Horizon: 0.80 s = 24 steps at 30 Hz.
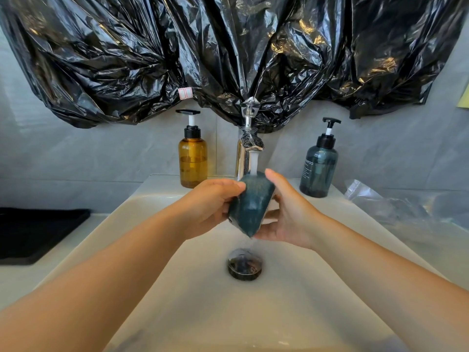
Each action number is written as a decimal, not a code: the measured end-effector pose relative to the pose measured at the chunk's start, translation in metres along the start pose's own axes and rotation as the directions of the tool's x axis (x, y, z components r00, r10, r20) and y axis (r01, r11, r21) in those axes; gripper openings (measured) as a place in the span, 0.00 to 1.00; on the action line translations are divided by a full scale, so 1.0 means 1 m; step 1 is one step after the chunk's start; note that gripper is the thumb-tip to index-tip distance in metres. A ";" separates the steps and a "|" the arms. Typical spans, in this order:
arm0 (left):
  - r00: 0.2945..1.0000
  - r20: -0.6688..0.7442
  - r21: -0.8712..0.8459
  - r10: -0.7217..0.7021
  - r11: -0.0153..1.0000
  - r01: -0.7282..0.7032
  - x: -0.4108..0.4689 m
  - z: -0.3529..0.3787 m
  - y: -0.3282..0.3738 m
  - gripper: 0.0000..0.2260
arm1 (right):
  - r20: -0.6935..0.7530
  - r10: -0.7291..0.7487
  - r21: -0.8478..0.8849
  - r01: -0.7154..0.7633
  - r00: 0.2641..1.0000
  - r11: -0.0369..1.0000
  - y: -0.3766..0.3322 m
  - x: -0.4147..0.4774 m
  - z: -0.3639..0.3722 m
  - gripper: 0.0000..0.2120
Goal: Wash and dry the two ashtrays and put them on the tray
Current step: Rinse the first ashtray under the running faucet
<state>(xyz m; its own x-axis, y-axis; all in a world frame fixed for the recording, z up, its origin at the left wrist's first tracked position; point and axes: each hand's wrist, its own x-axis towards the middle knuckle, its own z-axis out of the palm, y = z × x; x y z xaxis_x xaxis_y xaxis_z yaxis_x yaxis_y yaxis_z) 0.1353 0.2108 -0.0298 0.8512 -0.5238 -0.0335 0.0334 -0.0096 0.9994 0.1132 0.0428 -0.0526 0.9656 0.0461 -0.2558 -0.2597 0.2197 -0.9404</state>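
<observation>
Right over the sink [253, 313], both hands hold one dark green ashtray [250, 207], tipped under water [254, 163] running from the tap [247, 148]. The left hand [210, 201] curls its fingers round the left edge. The right hand [286, 214] pinches it, thumb on top, fingers below. A black tray [38, 232] sits on the counter [17, 280], far left.

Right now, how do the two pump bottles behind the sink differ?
The amber bottle stands left of the tap; the grey-green bottle stands right of it. The grey-green bottle carries white lettering; the amber bottle shows none. Both stand upright with black pumps on the sink ledge.
</observation>
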 end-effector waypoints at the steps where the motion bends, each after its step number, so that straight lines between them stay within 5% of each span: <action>1: 1.000 0.000 -0.005 -0.018 1.000 0.018 0.001 0.000 0.000 0.12 | -0.026 -0.056 -0.088 0.053 0.998 0.995 0.000 0.001 -0.001 0.31; 4: 0.999 -0.019 -0.056 -0.040 0.998 0.039 0.002 0.000 -0.002 0.12 | -0.019 -0.156 -0.224 0.148 0.988 0.963 0.000 0.003 -0.001 0.29; 11: 0.998 -0.051 -0.036 0.021 0.999 -0.022 0.003 0.000 -0.005 0.12 | 0.082 0.096 0.091 -0.104 0.992 0.990 -0.002 0.000 -0.004 0.34; 20: 0.999 -0.048 -0.093 -0.013 0.996 0.009 0.002 0.002 0.000 0.11 | 0.043 -0.170 -0.190 0.175 0.985 0.966 -0.001 0.002 -0.003 0.32; 24: 0.996 -0.090 -0.075 0.024 0.997 -0.031 0.002 0.003 -0.001 0.08 | 0.070 -0.026 -0.033 0.029 0.997 0.999 -0.002 0.003 -0.005 0.35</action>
<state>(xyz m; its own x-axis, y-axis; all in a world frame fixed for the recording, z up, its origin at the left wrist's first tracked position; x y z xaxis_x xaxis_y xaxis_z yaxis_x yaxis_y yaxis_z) 0.1351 0.2076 -0.0312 0.8953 -0.4454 -0.0097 0.0462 0.0711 0.9964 0.1163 0.0376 -0.0521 0.9706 0.1081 -0.2149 -0.2323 0.1884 -0.9542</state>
